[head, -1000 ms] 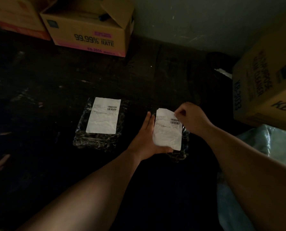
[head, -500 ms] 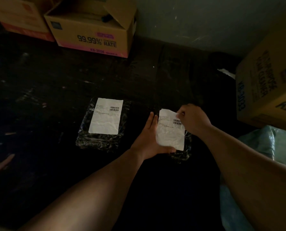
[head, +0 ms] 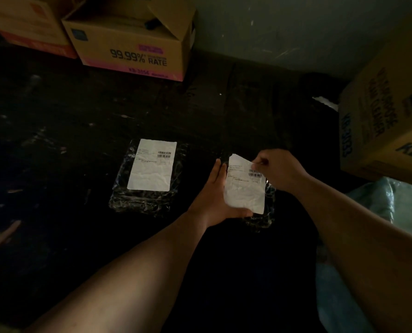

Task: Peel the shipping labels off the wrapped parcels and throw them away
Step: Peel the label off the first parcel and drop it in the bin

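Two dark parcels in clear plastic wrap lie on a dark floor. The left parcel [head: 145, 200] carries a flat white shipping label [head: 152, 165]. The right parcel [head: 266, 212] is mostly hidden behind its own white label [head: 244, 188] and my hands. My left hand [head: 213, 195] lies flat along that parcel's left side, fingers straight, thumb under the label's lower edge. My right hand [head: 275, 170] pinches the label's upper right corner, which is lifted and curled off the wrap.
An open cardboard box [head: 133, 42] marked "99.99% RATE" stands at the back wall, another box [head: 27, 22] to its left. A large cardboard box [head: 387, 118] rises at the right, with pale plastic sheeting [head: 392, 207] below it.
The view has shifted slightly. My right hand has pulled the label's upper corner a little further off the right parcel. My left hand stays against the parcel.
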The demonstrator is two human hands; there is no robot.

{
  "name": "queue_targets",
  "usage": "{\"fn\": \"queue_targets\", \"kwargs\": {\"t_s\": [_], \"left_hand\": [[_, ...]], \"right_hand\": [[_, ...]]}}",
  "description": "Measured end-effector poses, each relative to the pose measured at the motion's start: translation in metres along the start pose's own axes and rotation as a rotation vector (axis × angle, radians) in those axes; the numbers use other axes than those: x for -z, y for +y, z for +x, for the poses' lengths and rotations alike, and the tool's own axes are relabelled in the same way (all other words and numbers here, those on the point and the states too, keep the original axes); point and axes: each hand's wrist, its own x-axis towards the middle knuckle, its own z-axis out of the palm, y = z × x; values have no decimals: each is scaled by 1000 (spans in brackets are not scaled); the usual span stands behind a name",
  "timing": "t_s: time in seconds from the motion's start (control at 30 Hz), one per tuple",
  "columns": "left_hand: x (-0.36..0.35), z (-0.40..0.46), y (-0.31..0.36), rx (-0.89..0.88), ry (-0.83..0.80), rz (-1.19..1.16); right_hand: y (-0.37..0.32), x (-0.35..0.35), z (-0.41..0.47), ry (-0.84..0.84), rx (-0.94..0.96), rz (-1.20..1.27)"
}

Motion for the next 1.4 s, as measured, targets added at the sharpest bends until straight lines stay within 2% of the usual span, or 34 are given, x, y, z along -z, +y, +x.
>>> {"fn": "queue_targets", "kwargs": {"t_s": [0.13, 0.5, 0.67, 0.77, 0.87, 0.97, 1.4], "left_hand": [[-1, -1, -1, 9, 17, -8], [-1, -2, -4, -11, 13, -20], [0, 1, -3, -13, 13, -7], [0, 1, -3, -5, 10, -15], [1, 2, -2, 7, -3, -39], [1, 1, -1, -2, 1, -42], [1, 0, -2, -21, 27, -42]], "right_hand": [[1, -1, -3, 12, 8, 27], [5, -9, -11, 132, 193, -131], [1, -13, -8, 210, 18, -75], [-8, -11, -4, 146, -62, -19], [-15, -12, 5, 103, -118, -162], [-17, -16, 5, 125, -78, -254], [-10, -16, -17, 194, 95, -187]]}}
